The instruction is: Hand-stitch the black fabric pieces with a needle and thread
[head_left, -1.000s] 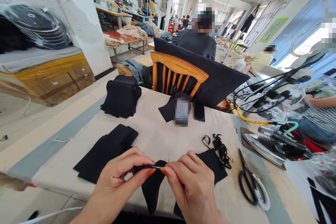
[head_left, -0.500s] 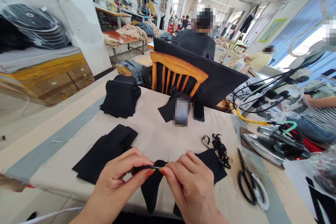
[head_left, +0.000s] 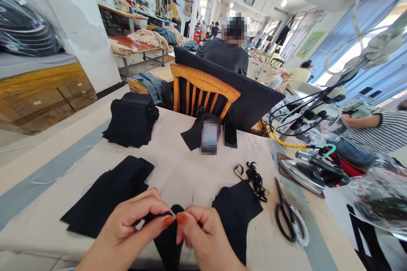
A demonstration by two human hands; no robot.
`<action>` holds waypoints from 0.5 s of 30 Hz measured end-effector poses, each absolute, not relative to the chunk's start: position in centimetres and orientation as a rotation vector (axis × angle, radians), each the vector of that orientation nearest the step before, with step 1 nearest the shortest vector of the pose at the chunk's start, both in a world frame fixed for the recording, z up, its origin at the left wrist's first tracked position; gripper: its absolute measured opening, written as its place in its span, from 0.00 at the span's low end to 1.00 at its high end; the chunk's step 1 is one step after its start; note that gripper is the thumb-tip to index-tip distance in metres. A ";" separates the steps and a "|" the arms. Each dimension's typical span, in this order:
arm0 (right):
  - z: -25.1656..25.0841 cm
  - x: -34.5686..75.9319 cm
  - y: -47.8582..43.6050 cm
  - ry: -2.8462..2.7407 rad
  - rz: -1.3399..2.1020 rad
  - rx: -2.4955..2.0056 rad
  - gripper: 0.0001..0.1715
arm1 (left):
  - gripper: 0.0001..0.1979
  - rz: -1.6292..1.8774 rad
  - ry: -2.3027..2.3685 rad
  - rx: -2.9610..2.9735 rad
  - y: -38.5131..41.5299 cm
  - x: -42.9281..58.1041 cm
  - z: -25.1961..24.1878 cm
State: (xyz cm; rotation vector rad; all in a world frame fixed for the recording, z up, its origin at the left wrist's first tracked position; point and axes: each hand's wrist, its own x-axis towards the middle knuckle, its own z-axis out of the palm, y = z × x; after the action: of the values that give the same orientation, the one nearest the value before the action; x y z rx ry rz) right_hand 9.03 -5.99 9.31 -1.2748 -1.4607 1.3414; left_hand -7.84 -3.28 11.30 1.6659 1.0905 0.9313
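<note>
Both hands meet at the table's near side over a small black fabric piece (head_left: 168, 247), which hangs down between them. My left hand (head_left: 135, 224) is closed, thumb and fingers pinching the upper edge of the cloth. Beside it, its thumb tip almost touching the left one, my right hand (head_left: 205, 235) pinches the same edge. The fingertips hide the exact spot they grip. Left of them lies a fanned pile of black fabric pieces (head_left: 104, 201). To the right, more black pieces (head_left: 237, 207) lie partly under a tangle of thin black strips (head_left: 255, 182).
Scissors (head_left: 288, 216) with black and white handles lie at right, near an iron (head_left: 305, 173) on its rest. A taller black fabric stack (head_left: 130, 118) and a phone (head_left: 230, 134) sit farther back. Beyond the table stand a wooden chair (head_left: 203, 84) and a seated person (head_left: 225, 57).
My hands have drawn closer together, and the fabric edge once stretched between them is now hidden at the fingertips. My right hand has moved left, uncovering more black pieces. The camera view has shifted.
</note>
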 end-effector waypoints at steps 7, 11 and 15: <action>9.1 9.3 -6.1 -1.460 1.225 -1.213 0.33 | 0.13 0.929 1.075 1.718 -3.9 -7.9 10.9; 10.4 10.2 -5.6 -1.907 0.441 -1.274 0.28 | 0.12 0.878 1.048 1.794 -3.5 -8.4 10.5; 9.0 9.1 -5.8 -1.611 0.963 -1.330 0.33 | 0.14 0.878 1.037 1.824 -3.3 -8.3 10.1</action>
State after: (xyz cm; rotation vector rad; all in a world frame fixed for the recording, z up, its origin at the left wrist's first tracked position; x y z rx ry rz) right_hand 9.06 -5.82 9.00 -1.3301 -1.6110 0.9630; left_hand -8.30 -3.32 10.11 1.8243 1.0375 0.8782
